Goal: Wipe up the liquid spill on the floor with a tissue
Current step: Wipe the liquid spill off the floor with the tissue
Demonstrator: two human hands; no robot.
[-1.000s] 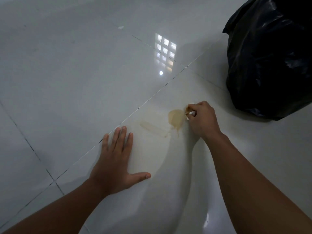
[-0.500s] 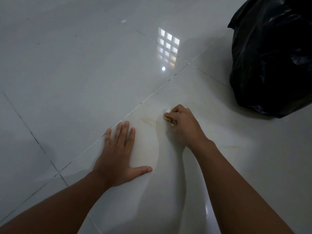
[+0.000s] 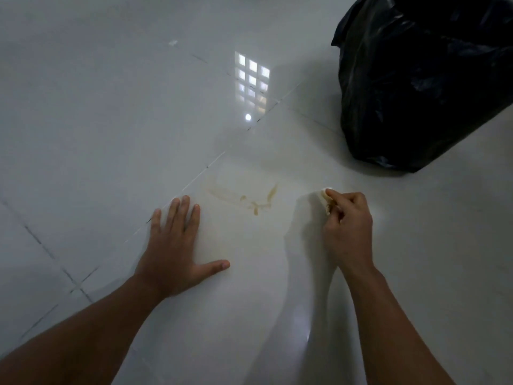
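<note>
A: Spill (image 3: 244, 200) status? A second ago it was a tan puddle.

B: Now thin streaks on the floor (image 3: 111, 120), between the hands. Right hand (image 3: 347, 226), clenched on the stained tissue (image 3: 323, 197), has swung right of it. Left hand (image 3: 173, 245) flat, open, bracing.

A: Verdict: mostly absorbed; another pass needed.

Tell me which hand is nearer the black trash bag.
Right. The right hand, gripping the tissue, sits just below the black trash bag; the left hand lies flat farther left.
</note>
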